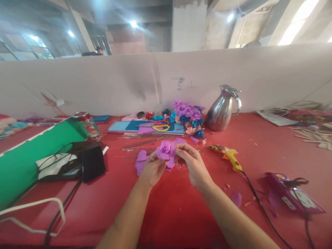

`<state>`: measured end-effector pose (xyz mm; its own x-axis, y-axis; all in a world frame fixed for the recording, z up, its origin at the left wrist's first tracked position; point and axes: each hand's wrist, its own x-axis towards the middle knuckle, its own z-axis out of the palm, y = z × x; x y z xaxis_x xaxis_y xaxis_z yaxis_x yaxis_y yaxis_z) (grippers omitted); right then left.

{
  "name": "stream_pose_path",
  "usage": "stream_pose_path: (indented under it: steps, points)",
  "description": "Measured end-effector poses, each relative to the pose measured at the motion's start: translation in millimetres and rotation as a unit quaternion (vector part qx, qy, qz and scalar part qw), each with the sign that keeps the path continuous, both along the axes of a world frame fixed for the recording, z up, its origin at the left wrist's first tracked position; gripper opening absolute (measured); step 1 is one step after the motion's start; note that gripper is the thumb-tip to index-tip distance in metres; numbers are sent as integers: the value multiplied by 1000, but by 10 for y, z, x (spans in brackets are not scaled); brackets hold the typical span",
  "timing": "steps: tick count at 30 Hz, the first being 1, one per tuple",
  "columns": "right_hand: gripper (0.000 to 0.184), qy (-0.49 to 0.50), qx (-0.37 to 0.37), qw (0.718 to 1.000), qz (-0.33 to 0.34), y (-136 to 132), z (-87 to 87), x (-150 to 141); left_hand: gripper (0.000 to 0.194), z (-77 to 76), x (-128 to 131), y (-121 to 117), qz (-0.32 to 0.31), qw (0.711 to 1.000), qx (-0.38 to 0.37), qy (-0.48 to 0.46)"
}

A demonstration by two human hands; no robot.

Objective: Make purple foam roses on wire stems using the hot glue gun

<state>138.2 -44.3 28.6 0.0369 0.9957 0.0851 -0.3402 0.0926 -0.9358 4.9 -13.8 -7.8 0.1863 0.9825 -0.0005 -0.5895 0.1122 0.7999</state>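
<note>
A small purple paper rose (165, 149) is held between both hands above the red table (181, 207). My left hand (152, 168) grips it from below left, fingers closed round its base. My right hand (192, 163) pinches the petals on its right side. Loose purple paper pieces (140, 161) lie on the table just left of my left hand. A yellow glue gun (229, 156) lies to the right of my right hand, its black cord trailing toward me.
A pile of finished purple and blue paper flowers (188, 116) sits at the back by a steel jug (222, 109). Scissors (160, 127) rest on coloured sheets. A black phone (92, 163) and green board (31, 159) lie left; a purple packet (293, 197) lies right.
</note>
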Motion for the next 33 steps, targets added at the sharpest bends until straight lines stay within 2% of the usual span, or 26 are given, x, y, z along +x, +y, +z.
stream_pose_path:
  steps: [10,20,27,30,33]
  points:
    - [21,40,-14,998,35,12,-35,-1,20,-6,9,4,-3,1000,13,3]
    - [18,77,-13,997,-13,28,-79,3,21,0,16,7,-9,1000,0,-17]
    - [19,28,-52,998,-23,61,-120,-30,17,-52,26,37,5,997,-61,-52]
    - [14,-38,-56,997,-20,82,-165,-60,16,-12,51,30,-3,995,-77,-61]
    - [14,-132,-28,991,-24,105,-243,-87,17,18,67,27,14,994,-95,-59]
